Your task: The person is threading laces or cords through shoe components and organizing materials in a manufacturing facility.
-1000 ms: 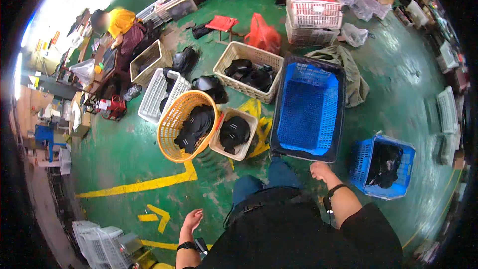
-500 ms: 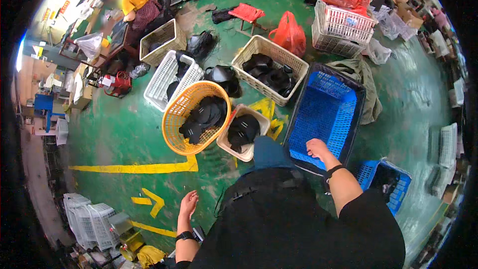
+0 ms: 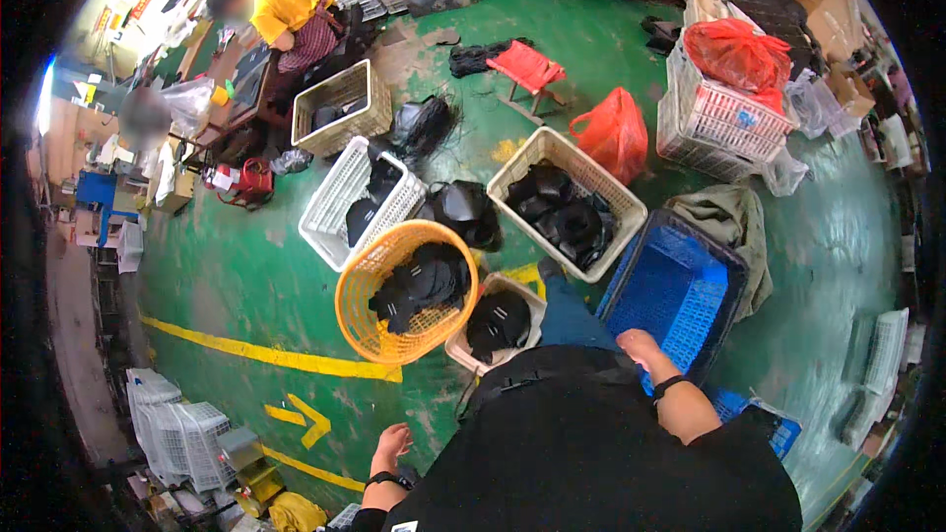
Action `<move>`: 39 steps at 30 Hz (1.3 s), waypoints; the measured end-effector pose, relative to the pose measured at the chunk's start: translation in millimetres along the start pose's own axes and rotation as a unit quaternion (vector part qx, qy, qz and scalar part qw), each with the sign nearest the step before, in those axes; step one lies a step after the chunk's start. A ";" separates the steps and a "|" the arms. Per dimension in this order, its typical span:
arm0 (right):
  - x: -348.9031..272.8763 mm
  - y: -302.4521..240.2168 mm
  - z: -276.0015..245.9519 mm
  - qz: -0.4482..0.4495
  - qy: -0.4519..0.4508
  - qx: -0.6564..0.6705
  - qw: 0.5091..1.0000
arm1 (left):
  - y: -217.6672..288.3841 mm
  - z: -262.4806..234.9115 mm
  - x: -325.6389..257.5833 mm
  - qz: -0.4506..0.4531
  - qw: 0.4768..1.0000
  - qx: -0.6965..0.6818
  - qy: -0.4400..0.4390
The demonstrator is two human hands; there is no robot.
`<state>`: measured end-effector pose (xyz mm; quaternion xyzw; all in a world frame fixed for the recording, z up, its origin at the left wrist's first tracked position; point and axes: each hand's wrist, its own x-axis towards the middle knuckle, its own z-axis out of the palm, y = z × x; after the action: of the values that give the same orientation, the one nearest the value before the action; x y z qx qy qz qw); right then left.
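Note:
My left hand (image 3: 392, 443) hangs low over the green floor, its fingers loosely bent and holding nothing. Above the near edge of a blue plastic basket (image 3: 631, 281) with a dark rim is my right hand (image 3: 641, 347); its fingers look slack and a little blurred, with nothing visible in them. Just ahead of me stand a round orange basket (image 3: 357, 281) and a small pale bin (image 3: 538, 307), each holding black cap-like pieces with short white marks. A cream crate (image 3: 512, 175) beyond them contains shiny black moulded pieces. My blue trouser leg (image 3: 570, 313) shows between the pale bin and the blue basket.
A white crate (image 3: 321, 222) and a beige crate (image 3: 340, 138) stand to the left. Farther off are a red stool (image 3: 527, 67), a red plastic bag (image 3: 613, 136) and stacked white crates (image 3: 724, 118). A person in yellow (image 3: 286, 5) sits at a bench, back left.
The baskets and crates have shifted right and downward in view as I moved. My left hand is lower in the picture; my right hand stays by the blue basket.

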<state>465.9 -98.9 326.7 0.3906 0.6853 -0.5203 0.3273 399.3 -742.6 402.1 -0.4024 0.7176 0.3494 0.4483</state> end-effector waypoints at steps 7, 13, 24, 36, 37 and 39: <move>63.9 -98.4 -149.2 0.040 0.055 0.129 0.989 | 303.6 36.2 10.5 0.378 0.913 0.141 0.061; 124.1 -206.9 -216.2 0.053 0.107 0.124 0.985 | 447.9 32.0 -7.2 0.461 0.886 0.036 0.009; 257.5 -431.0 -222.8 -0.006 0.098 0.212 0.972 | 558.8 -55.7 187.8 0.025 0.981 -0.119 -0.151; 331.2 -620.0 -205.0 -0.059 0.056 -0.019 0.996 | 947.7 -50.4 191.5 0.290 0.952 0.005 -0.100; 338.2 -635.4 -213.4 -0.047 0.048 -0.013 0.998 | 945.0 -47.4 194.2 0.303 0.946 0.014 -0.112; 354.1 -667.3 -230.1 -0.043 0.030 -0.021 0.998 | 940.1 -44.0 199.1 0.331 0.928 0.133 -0.107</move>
<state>-298.6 90.5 385.4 0.3692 0.7217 -0.5075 0.2921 -508.7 -427.0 365.8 -0.0390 0.7977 0.4204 0.4306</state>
